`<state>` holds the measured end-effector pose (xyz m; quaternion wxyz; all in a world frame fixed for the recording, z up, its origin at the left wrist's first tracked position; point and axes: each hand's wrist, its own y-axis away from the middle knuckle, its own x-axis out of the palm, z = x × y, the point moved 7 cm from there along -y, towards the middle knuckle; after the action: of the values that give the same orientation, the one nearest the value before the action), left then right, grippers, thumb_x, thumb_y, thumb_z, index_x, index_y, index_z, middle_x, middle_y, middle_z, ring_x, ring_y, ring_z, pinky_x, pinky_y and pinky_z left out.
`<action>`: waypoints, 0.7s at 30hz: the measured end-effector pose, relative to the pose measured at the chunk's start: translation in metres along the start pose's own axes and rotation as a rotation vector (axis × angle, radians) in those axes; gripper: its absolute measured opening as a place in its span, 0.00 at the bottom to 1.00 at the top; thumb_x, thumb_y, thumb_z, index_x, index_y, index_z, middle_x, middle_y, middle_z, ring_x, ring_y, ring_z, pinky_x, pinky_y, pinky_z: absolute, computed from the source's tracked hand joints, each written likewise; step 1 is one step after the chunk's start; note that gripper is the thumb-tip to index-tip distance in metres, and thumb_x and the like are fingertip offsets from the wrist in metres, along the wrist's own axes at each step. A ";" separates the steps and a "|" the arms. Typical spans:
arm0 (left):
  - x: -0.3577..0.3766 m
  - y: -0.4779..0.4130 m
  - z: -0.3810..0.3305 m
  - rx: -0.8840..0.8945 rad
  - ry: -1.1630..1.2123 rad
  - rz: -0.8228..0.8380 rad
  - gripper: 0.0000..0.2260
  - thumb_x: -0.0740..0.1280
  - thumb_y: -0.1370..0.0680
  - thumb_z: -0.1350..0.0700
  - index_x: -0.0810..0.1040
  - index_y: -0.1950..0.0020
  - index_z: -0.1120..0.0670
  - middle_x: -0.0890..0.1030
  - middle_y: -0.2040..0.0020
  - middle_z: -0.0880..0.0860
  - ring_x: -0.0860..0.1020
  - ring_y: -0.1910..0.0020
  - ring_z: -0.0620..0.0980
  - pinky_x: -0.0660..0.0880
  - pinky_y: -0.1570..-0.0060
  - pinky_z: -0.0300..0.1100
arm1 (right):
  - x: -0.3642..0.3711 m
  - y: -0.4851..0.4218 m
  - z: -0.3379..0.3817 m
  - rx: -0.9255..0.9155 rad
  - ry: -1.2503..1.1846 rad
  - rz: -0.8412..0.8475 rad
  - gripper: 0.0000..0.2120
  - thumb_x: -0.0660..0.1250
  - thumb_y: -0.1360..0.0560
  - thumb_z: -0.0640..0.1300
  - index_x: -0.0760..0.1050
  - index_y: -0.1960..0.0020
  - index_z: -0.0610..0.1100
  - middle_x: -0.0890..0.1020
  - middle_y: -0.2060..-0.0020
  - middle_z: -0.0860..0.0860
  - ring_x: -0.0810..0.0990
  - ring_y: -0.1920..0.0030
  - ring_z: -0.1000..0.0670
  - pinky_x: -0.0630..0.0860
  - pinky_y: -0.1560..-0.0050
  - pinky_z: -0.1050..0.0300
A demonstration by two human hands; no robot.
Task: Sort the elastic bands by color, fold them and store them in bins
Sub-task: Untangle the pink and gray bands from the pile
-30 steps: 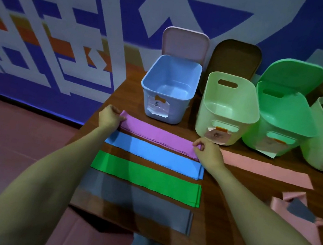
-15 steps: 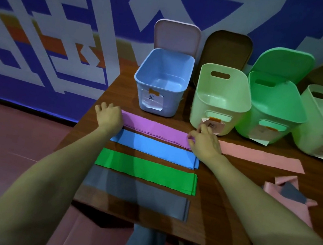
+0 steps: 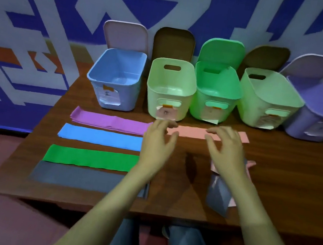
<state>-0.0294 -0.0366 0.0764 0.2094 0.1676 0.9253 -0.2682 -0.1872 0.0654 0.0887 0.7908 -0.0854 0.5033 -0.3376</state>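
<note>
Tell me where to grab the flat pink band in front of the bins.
Probably pinch the pink band at its two short ends, coming down from above: it lies flat and long on the table, so only its edges offer a hold.

Both forearms bare, reaching forward from the lower edge of view, converging slightly toward the wrists. The left hand (image 3: 158, 141) is palm down, fingers spread and nearly straight, thumb splayed inward. The right hand (image 3: 226, 150) is palm down, fingers spread and a little bent at the knuckles, thumb also inward. The hands sit side by side, apart, not touching each other. Neither grips anything. Fingertips of both are slightly blurred, so contact with whatever lies beneath cannot be judged.
</note>
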 end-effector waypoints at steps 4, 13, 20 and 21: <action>0.069 0.029 -0.021 0.035 0.017 0.171 0.09 0.65 0.27 0.57 0.78 0.47 0.55 0.79 0.49 0.52 0.76 0.50 0.53 0.73 0.47 0.48 | -0.036 0.048 -0.061 0.139 0.036 -0.051 0.06 0.68 0.26 0.39 0.80 0.50 0.43 0.79 0.52 0.46 0.74 0.50 0.45 0.69 0.49 0.55; 0.165 0.056 -0.010 -0.222 -0.013 0.470 0.29 0.67 0.24 0.55 0.59 0.26 0.54 0.61 0.28 0.54 0.64 0.31 0.52 0.65 0.36 0.42 | -0.027 0.102 -0.145 0.434 -0.005 0.193 0.26 0.67 0.25 0.46 0.64 0.29 0.49 0.68 0.34 0.48 0.65 0.34 0.46 0.66 0.33 0.49; 0.170 0.048 -0.010 -0.213 0.007 0.418 0.07 0.66 0.23 0.51 0.77 0.46 0.49 0.80 0.50 0.48 0.78 0.51 0.47 0.73 0.56 0.41 | -0.004 0.098 -0.154 0.427 -0.027 0.269 0.17 0.65 0.24 0.45 0.72 0.36 0.46 0.76 0.42 0.48 0.71 0.39 0.46 0.67 0.41 0.55; 0.166 0.047 -0.014 -0.193 0.015 0.405 0.05 0.65 0.22 0.49 0.77 0.50 0.49 0.81 0.54 0.47 0.78 0.55 0.46 0.74 0.58 0.43 | -0.006 0.098 -0.155 0.427 -0.019 0.221 0.13 0.65 0.24 0.44 0.76 0.40 0.45 0.77 0.46 0.48 0.73 0.43 0.46 0.68 0.45 0.55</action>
<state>-0.1555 0.0415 -0.0123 0.2672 0.3311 0.8957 -0.1296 -0.2773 0.1748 -0.0276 0.8278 0.1362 0.4195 -0.3468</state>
